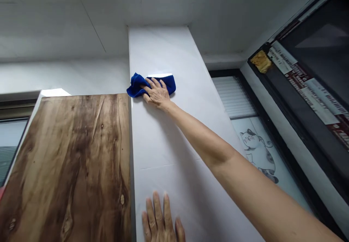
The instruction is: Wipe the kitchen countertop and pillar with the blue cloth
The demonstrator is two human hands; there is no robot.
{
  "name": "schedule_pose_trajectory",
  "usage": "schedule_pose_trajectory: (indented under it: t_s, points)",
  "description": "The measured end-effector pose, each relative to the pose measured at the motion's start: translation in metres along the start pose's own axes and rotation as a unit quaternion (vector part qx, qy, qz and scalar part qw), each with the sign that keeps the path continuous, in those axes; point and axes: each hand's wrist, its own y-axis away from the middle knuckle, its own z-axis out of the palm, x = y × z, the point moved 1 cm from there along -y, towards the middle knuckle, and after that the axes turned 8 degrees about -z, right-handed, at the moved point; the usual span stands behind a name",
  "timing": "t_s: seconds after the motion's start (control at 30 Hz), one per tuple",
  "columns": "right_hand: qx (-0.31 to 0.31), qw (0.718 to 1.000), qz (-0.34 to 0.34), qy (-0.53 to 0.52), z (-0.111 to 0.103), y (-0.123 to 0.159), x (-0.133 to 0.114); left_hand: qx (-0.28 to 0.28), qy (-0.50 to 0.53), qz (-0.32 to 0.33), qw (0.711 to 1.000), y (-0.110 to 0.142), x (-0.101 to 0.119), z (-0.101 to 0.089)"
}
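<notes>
My right hand (156, 93) reaches high up a white tiled wall column (174, 133) and presses a blue cloth (151, 83) flat against it, fingers spread over the cloth. The cloth lies next to the upper corner of a brown wood-grain cabinet (73, 162). My left hand (160, 220) rests flat on the same white column low in view, fingers stretched out and holding nothing.
The white ceiling (109, 9) meets the column top. To the right is a dark window frame (300, 100) with labels and a yellow patch (261, 61), and a panel with a cat drawing (259, 151). A window shows at far left.
</notes>
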Motion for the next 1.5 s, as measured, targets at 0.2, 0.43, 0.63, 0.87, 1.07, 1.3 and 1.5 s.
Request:
schedule_pose_trajectory:
  t_s: [0.2, 0.43, 0.63, 0.87, 1.07, 1.3, 1.5]
  points:
    - [-0.007, 0.988, -0.153, -0.012, 0.0, 0.089, -0.047, -0.035, 0.077, 0.011, 0.996, 0.0, -0.005, -0.014]
    - [-0.041, 0.969, -0.222, -0.102, -0.007, 0.215, -0.104, 0.009, 0.263, -0.117, 0.958, 0.016, -0.03, -0.057]
    - [-0.11, 0.924, -0.277, -0.24, -0.008, 0.376, -0.178, 0.031, 0.243, -0.271, 0.931, -0.017, -0.035, -0.084]
    - [-0.209, 0.853, -0.262, -0.401, -0.011, 0.56, -0.23, -0.176, 0.114, -0.062, 0.976, -0.051, -0.005, -0.059]
    - [-0.356, 0.729, -0.184, -0.555, -0.046, 0.649, -0.177, -0.264, 0.043, 0.08, 0.96, -0.037, 0.011, -0.027]
    - [-0.34, 0.79, -0.156, -0.487, -0.067, 0.59, -0.069, -0.192, 0.068, 0.087, 0.975, -0.019, 0.001, -0.005]
    - [-0.115, 0.969, -0.042, -0.213, -0.065, 0.465, 0.021, -0.199, 0.046, 0.095, 0.974, -0.02, 0.006, -0.013]
